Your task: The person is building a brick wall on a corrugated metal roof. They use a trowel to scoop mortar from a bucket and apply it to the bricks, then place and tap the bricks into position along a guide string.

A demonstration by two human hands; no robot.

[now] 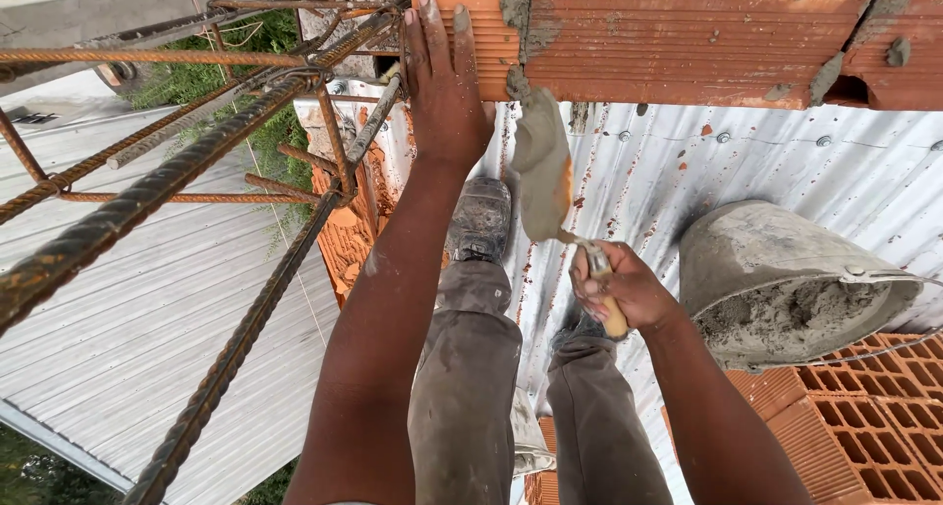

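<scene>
High on a wall course above a corrugated metal roof (766,161), laying hollow clay brick.

Right hand (624,289) clenched around trowel (545,171) handle, mortar-loaded blade rising toward 11 o'clock from the fingers (594,287); mortar bucket (776,279) at 3 o'clock; farther up, left hand (442,83) flat, fingers spread, gripping nothing, pressed on brick (668,38); rebar cage (196,171) at 9 o'clock.

Rough ribbed clay brick (678,43), wet grey mortar-coated trowel (542,171), rusty steel rebar (147,196).

Corrugated metal roof (786,171) carries a mortar bucket (776,269).
</scene>
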